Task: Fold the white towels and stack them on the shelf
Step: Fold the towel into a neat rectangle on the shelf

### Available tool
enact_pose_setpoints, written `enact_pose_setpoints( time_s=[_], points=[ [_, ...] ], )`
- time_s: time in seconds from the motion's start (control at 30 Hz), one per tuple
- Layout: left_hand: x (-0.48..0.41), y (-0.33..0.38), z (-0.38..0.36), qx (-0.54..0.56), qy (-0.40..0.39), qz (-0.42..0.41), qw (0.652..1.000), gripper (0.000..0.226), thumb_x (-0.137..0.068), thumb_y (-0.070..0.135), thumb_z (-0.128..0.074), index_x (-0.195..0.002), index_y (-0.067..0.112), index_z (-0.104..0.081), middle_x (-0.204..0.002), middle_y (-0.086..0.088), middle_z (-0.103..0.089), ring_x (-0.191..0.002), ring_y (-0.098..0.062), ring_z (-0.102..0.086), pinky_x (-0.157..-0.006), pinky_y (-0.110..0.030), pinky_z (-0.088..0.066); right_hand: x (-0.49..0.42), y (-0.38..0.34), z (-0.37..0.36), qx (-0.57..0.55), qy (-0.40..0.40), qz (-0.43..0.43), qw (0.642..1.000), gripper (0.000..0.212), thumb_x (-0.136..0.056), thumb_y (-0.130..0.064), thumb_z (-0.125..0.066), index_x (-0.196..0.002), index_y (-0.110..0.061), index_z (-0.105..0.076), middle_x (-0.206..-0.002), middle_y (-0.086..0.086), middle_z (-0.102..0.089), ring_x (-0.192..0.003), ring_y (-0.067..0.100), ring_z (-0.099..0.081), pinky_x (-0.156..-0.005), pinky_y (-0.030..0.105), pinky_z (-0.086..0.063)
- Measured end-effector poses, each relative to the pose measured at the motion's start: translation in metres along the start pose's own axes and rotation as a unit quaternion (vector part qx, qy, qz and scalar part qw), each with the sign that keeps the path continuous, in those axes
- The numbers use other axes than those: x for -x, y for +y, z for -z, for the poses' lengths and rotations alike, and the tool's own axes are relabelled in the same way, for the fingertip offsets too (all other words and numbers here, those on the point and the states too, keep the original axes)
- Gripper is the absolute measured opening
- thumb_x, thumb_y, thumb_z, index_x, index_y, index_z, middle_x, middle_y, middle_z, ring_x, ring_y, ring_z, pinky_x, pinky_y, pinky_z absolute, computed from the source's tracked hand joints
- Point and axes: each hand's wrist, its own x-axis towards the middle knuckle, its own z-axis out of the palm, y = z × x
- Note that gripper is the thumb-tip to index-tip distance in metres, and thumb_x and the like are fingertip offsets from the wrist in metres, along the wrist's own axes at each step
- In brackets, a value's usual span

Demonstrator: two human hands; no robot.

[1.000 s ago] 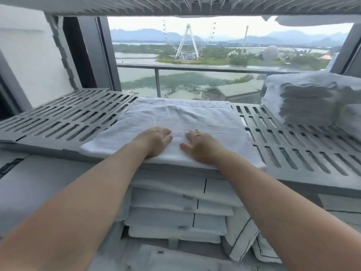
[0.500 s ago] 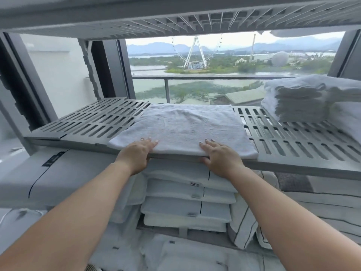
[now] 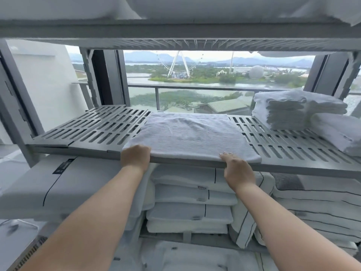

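Observation:
A folded white towel (image 3: 191, 135) lies flat in the middle of the grey slotted shelf (image 3: 93, 132), its near edge along the shelf's front rim. My left hand (image 3: 135, 155) sits on the towel's near left corner with the fingers curled over it. My right hand (image 3: 237, 169) is at the near right part of the towel. Its fingertips rest on the front edge and its palm hangs in front of the shelf rim. A stack of folded white towels (image 3: 289, 108) stands at the back right of the same shelf.
More folded white linen (image 3: 336, 132) lies at the shelf's right end. Piles of pillows and linen (image 3: 191, 200) fill the space below. Another slotted shelf (image 3: 175, 30) hangs close overhead. A window with a railing is behind the shelf.
Both hands slid back from the towel's top to its near edge and spread apart toward its corners. The camera dropped lower and pulled back, showing the shelf above.

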Motion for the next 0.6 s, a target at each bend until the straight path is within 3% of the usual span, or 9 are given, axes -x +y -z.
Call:
enact_pose_setpoints(
  time_s=[0.07,0.13,0.2,0.3,0.4,0.5,0.6],
  points=[
    [0.004,-0.001,-0.002,0.001,0.016,0.002,1.0,0.025,-0.084,0.001,-0.049,-0.078,0.023,-0.058,-0.077,0.003,-0.055,-0.087,-0.025,-0.062,-0.071,-0.03,-0.044,-0.001,-0.002,-0.002,0.027,0.012,0.006,1.0,0.054,-0.091,0.0,-0.044,-0.14,-0.019,-0.056,-0.141,0.0,-0.059,-0.13,0.019,-0.055,-0.108,0.035,-0.043],
    [0.005,-0.002,-0.001,0.013,0.015,0.001,1.0,0.026,-0.082,-0.001,-0.05,-0.075,0.023,-0.055,-0.075,0.004,-0.05,-0.085,-0.025,-0.06,-0.074,-0.031,-0.046,-0.004,-0.005,-0.002,0.049,0.025,-0.011,0.998,0.046,-0.095,-0.006,-0.045,-0.135,-0.021,-0.061,-0.124,0.0,-0.07,-0.113,0.021,-0.065,-0.099,0.033,-0.047],
    [0.007,-0.004,0.0,0.013,0.017,-0.004,1.0,0.025,-0.08,-0.002,-0.05,-0.073,0.021,-0.053,-0.079,0.002,-0.059,-0.076,-0.024,-0.055,-0.071,-0.03,-0.044,-0.004,-0.009,-0.001,0.073,0.035,-0.027,0.996,0.035,-0.1,-0.014,-0.045,-0.124,-0.022,-0.069,-0.1,0.002,-0.076,-0.091,0.025,-0.069,-0.089,0.033,-0.051],
    [0.006,-0.008,0.003,0.007,0.024,-0.003,1.0,0.023,-0.081,-0.002,-0.05,-0.079,0.018,-0.06,-0.085,-0.002,-0.066,-0.073,-0.024,-0.054,-0.067,-0.029,-0.04,-0.005,-0.013,0.005,0.084,0.045,-0.046,0.994,0.028,-0.099,-0.016,-0.048,-0.104,-0.023,-0.075,-0.079,0.003,-0.075,-0.074,0.028,-0.066,-0.084,0.035,-0.048],
    [-0.002,-0.01,0.008,0.001,0.046,0.006,0.999,0.03,-0.086,-0.003,-0.043,-0.095,0.016,-0.063,-0.085,-0.003,-0.067,-0.074,-0.025,-0.056,-0.079,-0.035,-0.043,-0.013,-0.016,0.01,0.079,0.08,-0.059,0.992,0.023,-0.098,-0.012,-0.048,-0.092,-0.019,-0.069,-0.063,0.001,-0.066,-0.058,0.025,-0.059,-0.082,0.038,-0.04],
    [-0.022,-0.009,0.015,-0.016,0.106,0.003,0.994,0.033,-0.092,0.002,-0.035,-0.108,0.016,-0.06,-0.098,-0.007,-0.07,-0.092,-0.028,-0.063,-0.09,-0.042,-0.04,-0.03,-0.016,0.014,0.075,0.134,-0.052,0.987,0.02,-0.103,-0.015,-0.04,-0.096,-0.014,-0.058,-0.066,0.0,-0.058,-0.054,0.022,-0.05,-0.076,0.039,-0.04],
    [-0.051,-0.011,0.018,0.006,0.159,-0.013,0.987,0.032,-0.094,0.007,-0.033,-0.112,0.013,-0.06,-0.102,-0.01,-0.069,-0.094,-0.029,-0.064,-0.089,-0.044,-0.041,-0.064,-0.009,0.016,0.078,0.161,-0.048,0.983,0.016,-0.102,-0.017,-0.037,-0.1,-0.015,-0.053,-0.081,0.006,-0.062,-0.069,0.025,-0.054,-0.075,0.04,-0.036]
  ],
)
